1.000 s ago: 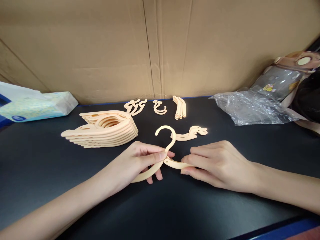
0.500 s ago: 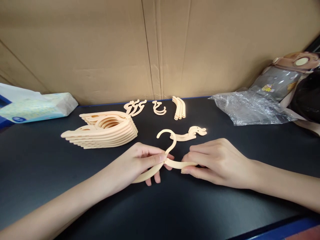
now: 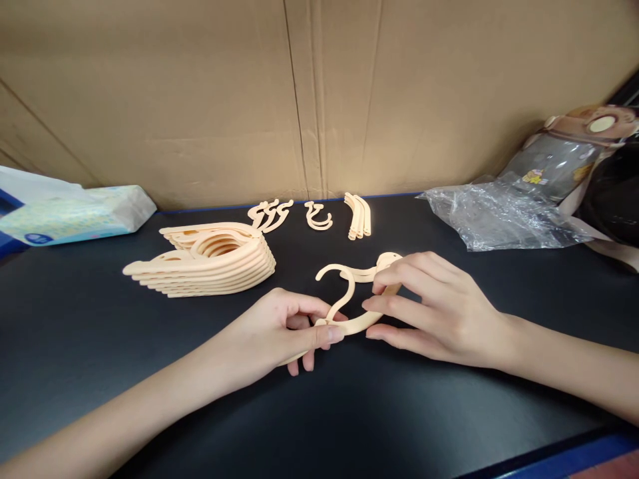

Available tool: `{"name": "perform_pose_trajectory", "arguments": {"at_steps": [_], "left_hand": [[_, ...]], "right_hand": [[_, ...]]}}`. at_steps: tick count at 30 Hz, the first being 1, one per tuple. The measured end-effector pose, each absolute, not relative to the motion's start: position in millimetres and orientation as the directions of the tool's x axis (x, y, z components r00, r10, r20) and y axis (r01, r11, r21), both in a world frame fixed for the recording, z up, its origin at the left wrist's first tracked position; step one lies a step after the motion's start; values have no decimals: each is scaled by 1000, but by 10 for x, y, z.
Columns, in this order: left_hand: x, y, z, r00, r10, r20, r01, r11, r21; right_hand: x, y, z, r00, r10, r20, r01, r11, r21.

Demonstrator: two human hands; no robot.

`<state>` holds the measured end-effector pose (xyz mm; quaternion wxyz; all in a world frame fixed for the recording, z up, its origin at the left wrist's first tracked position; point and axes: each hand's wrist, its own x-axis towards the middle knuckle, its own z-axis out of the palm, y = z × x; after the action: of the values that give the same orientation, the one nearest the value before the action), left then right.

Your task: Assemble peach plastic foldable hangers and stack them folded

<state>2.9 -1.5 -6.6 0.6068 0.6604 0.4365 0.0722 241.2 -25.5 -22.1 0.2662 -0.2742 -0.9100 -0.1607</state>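
My left hand point(image 3: 279, 332) pinches the middle of a peach plastic hanger point(image 3: 344, 313), thumb on top where the hook meets the arms. My right hand point(image 3: 434, 309) grips the hanger's right arm, which is swung up toward the hook; its fingers are curled round it. The hook point(image 3: 337, 273) curves up just behind the hands. Under the right fingers lies a loose peach part point(image 3: 369, 271), mostly hidden. The hanger's left arm is covered by my left palm.
A stack of folded hangers point(image 3: 204, 259) lies left of centre on the black table point(image 3: 150, 372). Small hooks point(image 3: 269, 214), a single hook point(image 3: 318, 216) and curved arms point(image 3: 358, 214) line the back by the cardboard wall. Tissue pack point(image 3: 70, 211) far left, crumpled plastic bag point(image 3: 499, 213) right.
My right hand moved up and left, swinging the hanger's right arm upward toward the hook. The hook tilted lower. My left thumb slid over the joint.
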Motion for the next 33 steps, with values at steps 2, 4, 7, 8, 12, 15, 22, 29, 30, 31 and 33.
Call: {"name": "perform_pose_trajectory", "arguments": {"at_steps": [2, 4, 7, 8, 12, 15, 22, 29, 30, 31, 33], "left_hand": [[32, -15, -67, 605, 669, -431, 489, 115, 865], [36, -16, -66, 609, 671, -423, 482, 110, 869], [40, -25, -62, 610, 677, -412, 477, 101, 873], [41, -30, -61, 606, 679, -414, 481, 102, 871], [40, -39, -65, 577, 693, -432, 508, 109, 854], [42, -35, -78, 574, 698, -429, 516, 98, 851], [37, -40, -82, 576, 700, -423, 530, 74, 845], [25, -47, -112, 604, 698, -384, 515, 26, 857], [26, -58, -122, 610, 701, -370, 522, -5, 853], [29, -73, -134, 617, 709, -343, 531, -54, 845], [34, -113, -163, 630, 738, -241, 551, -207, 808]], "right_hand": [[2418, -272, -210, -712, 389, 584, 578, 797, 175], [2422, -287, -204, -720, 375, 583, 568, 801, 186], [2420, -293, -214, -741, 357, 569, 540, 821, 187], [2417, -291, -223, -746, 352, 565, 530, 827, 185], [2409, -267, -267, -749, 350, 562, 521, 835, 174], [2411, -253, -292, -752, 372, 544, 522, 840, 148], [2414, -235, -293, -775, 421, 471, 519, 849, 94], [2401, -218, -279, -764, 474, 439, 531, 847, 10], [2402, -222, -275, -761, 479, 439, 532, 847, -2], [2403, -227, -271, -757, 483, 440, 532, 847, -14], [2406, -238, -262, -752, 486, 445, 529, 848, -33]]}}
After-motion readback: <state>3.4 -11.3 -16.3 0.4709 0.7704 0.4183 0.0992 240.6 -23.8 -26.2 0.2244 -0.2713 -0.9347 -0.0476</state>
